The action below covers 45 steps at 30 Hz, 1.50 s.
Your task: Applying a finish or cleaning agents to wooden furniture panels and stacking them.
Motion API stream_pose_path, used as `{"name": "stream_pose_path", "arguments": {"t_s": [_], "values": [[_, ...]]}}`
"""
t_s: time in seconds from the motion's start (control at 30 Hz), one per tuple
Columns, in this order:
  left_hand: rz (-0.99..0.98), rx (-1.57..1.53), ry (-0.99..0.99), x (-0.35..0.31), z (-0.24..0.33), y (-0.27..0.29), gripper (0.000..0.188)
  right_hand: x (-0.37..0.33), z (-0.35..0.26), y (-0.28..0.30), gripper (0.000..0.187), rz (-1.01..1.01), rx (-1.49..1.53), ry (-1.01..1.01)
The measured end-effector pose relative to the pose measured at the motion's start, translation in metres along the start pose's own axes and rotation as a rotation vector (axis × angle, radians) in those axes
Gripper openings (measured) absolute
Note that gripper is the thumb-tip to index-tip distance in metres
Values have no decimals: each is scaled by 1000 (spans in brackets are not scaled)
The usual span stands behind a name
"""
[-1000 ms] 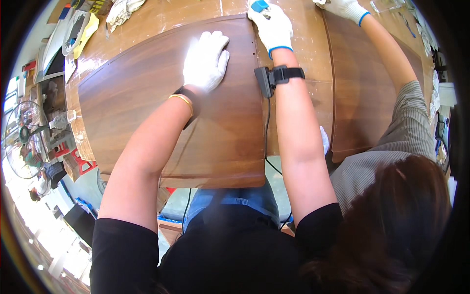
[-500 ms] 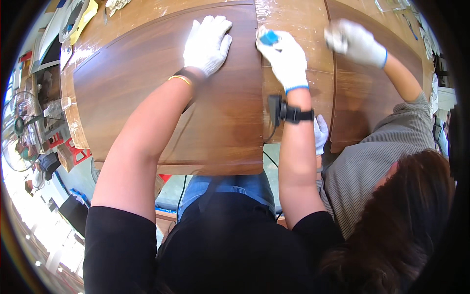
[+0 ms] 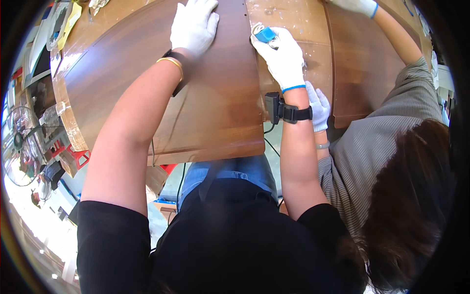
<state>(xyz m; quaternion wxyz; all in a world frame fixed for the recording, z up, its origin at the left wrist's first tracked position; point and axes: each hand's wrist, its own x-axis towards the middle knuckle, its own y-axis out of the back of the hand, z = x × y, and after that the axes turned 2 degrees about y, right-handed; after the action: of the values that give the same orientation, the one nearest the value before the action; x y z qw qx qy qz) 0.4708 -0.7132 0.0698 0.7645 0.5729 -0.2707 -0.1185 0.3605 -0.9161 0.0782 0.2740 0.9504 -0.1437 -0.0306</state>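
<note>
A large brown wooden panel lies in front of me with its near edge at my waist. My left hand, in a white knitted glove, rests on the panel's far part with its fingers stretched out. Beside the panel's right edge, my right hand, gloved in white with a blue cuff, is closed around a small blue block. Pale, bunched material shows at the block's edges; I cannot make out what it is.
To my right a co-worker in a striped grey top leans over another brown panel. The co-worker's gloved hand is close to my right wrist. A fan and red stools stand at the left.
Both my hands appear slightly higher and farther left in view, as does the panel's far part. My right hand still holds the blue block. The co-worker's far hand has moved away toward the top edge.
</note>
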Motion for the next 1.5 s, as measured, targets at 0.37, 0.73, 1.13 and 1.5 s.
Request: {"name": "stream_pose_path", "arguments": {"t_s": [0.37, 0.73, 1.13, 1.5], "values": [[-53, 68, 62, -7, 3, 2, 37, -129, 6, 47, 30, -114, -100, 85], [-34, 49, 83, -5, 5, 1, 34, -99, 4, 19, 25, 7, 46, 130], [40, 105, -41, -9, -31, -25, 37, -191, 9, 52, 31, -120, 100, -216], [41, 74, -38, -10, -23, -24, 38, -202, 11, 43, 37, -13, 343, -241]]}}
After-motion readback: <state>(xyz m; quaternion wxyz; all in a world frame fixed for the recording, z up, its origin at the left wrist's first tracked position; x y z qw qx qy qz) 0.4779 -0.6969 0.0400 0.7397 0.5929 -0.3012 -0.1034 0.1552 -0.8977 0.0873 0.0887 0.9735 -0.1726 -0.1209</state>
